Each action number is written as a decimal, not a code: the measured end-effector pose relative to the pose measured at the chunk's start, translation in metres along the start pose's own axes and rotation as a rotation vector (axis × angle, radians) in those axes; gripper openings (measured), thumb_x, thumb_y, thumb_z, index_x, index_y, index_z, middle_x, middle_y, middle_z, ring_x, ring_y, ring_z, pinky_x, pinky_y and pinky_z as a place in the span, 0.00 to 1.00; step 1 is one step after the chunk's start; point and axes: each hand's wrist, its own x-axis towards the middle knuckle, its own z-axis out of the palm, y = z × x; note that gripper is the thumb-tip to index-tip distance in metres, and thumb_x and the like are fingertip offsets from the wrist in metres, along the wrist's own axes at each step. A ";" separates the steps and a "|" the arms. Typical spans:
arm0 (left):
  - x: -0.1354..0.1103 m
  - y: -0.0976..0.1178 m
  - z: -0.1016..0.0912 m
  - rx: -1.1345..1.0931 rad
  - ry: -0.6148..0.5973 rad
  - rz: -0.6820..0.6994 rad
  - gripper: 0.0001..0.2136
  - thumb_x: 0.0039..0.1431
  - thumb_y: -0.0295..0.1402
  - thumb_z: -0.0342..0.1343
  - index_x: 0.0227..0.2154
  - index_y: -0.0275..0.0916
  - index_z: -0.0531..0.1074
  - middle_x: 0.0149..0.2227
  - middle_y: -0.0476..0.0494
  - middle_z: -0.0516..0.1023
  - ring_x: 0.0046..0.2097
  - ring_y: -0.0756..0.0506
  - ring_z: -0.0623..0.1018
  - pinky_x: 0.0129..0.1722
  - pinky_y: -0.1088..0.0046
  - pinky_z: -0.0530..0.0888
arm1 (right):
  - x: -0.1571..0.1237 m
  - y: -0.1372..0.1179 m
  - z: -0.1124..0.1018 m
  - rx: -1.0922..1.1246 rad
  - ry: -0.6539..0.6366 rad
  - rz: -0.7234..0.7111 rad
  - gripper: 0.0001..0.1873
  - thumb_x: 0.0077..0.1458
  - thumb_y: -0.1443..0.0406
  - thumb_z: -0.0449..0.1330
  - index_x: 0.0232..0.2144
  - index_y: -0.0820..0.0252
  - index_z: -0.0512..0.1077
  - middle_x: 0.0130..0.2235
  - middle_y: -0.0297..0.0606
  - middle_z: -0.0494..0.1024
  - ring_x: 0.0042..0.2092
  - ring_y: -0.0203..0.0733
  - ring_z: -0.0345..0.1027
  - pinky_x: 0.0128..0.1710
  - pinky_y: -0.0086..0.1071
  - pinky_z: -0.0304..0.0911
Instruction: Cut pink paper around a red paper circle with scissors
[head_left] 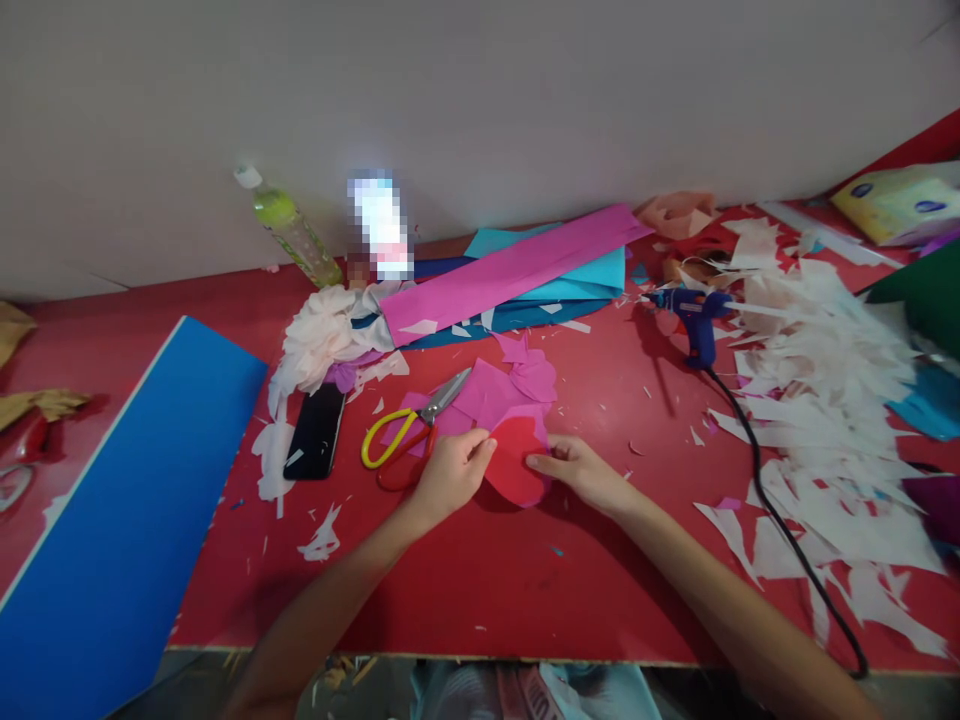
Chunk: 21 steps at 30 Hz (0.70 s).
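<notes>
Between my two hands is a red rounded paper piece (517,462), with a pink layer (538,418) showing behind its edges. My left hand (452,472) pinches its left edge between thumb and fingers. On the opposite edge, my right hand (579,470) is closed with the thumb on the red face. Just beyond lie cut pink pieces (480,392). Scissors (421,420) with one yellow and one red handle rest beside my left hand, blades parted.
A blue glue gun (697,318) with a black cord (757,470) stands at right near white scraps (825,350). A dark phone (316,432), a blue board (142,500) and a green-labelled bottle (289,230) are at left. Pink strips (517,268) lie behind, by the wall.
</notes>
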 end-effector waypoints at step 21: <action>-0.001 0.001 0.007 -0.113 0.058 0.013 0.16 0.60 0.39 0.44 0.19 0.40 0.49 0.19 0.55 0.50 0.23 0.53 0.54 0.23 0.74 0.52 | 0.002 -0.005 0.002 -0.014 0.128 -0.037 0.19 0.47 0.51 0.62 0.25 0.63 0.69 0.24 0.31 0.68 0.25 0.32 0.57 0.28 0.29 0.54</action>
